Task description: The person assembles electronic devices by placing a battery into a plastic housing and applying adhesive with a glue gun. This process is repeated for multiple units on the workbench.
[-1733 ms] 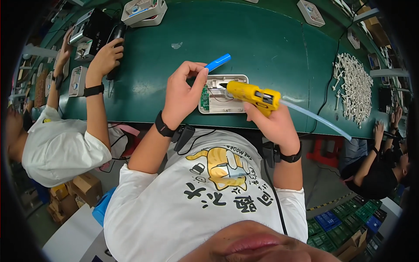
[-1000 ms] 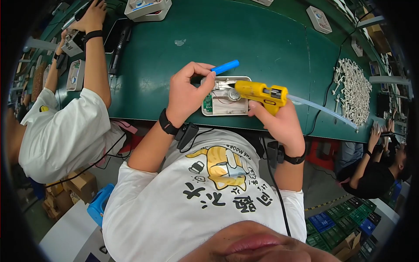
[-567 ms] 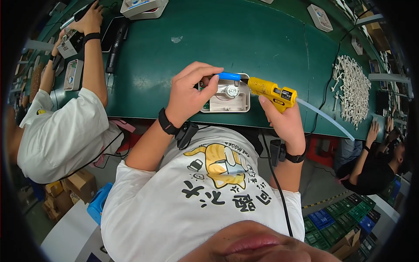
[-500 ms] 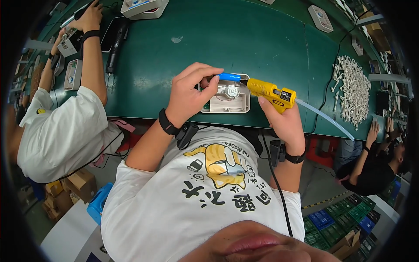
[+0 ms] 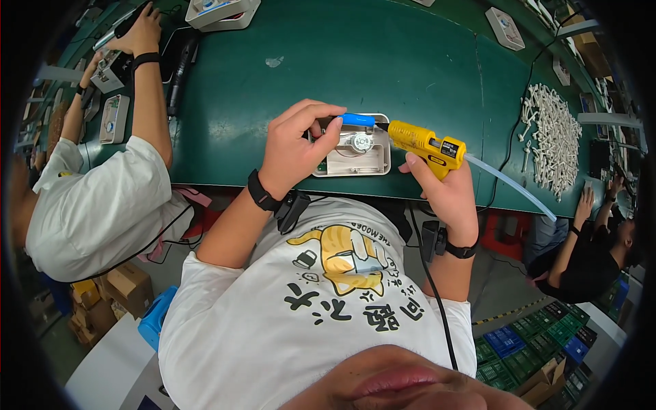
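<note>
Gluing looked underway: the left hand (image 5: 294, 147) pinched a blue tool (image 5: 357, 120) over the white housing (image 5: 353, 147); the right hand (image 5: 437, 188) gripped the yellow glue gun (image 5: 424, 143), whose nozzle needed steady aim.

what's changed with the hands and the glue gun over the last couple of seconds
The left hand brought the blue tool down from a raised tilt until it lies across the white unit. The right hand shifted the glue gun rightward, its nozzle now meeting the tool's tip. Both grips, the unit and the green bench stayed as before.
</note>
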### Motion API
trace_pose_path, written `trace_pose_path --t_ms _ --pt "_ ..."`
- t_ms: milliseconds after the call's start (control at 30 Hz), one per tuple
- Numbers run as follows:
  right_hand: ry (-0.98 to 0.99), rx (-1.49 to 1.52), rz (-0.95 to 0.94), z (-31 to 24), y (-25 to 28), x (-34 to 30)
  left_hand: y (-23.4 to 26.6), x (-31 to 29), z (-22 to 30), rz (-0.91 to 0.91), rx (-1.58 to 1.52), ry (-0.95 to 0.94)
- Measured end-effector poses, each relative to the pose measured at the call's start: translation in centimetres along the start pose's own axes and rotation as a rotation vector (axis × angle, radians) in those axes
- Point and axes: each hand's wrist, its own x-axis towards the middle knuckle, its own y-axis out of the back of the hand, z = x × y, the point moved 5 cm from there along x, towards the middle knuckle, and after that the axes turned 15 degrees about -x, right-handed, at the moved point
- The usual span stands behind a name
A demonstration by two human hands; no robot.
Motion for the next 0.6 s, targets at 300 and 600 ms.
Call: trace_pose_path --t_ms 300,600 --pt "-0.077 -0.082 -0.025 0.07 -0.26 0.47 0.03 0.14 -0.33 0.052 -0.037 -0.029" --pt "-0.036 -0.130 -0.004 -0.47 -0.07 0.19 0.16 0.42 -0.60 0.041 -0.033 -0.032"
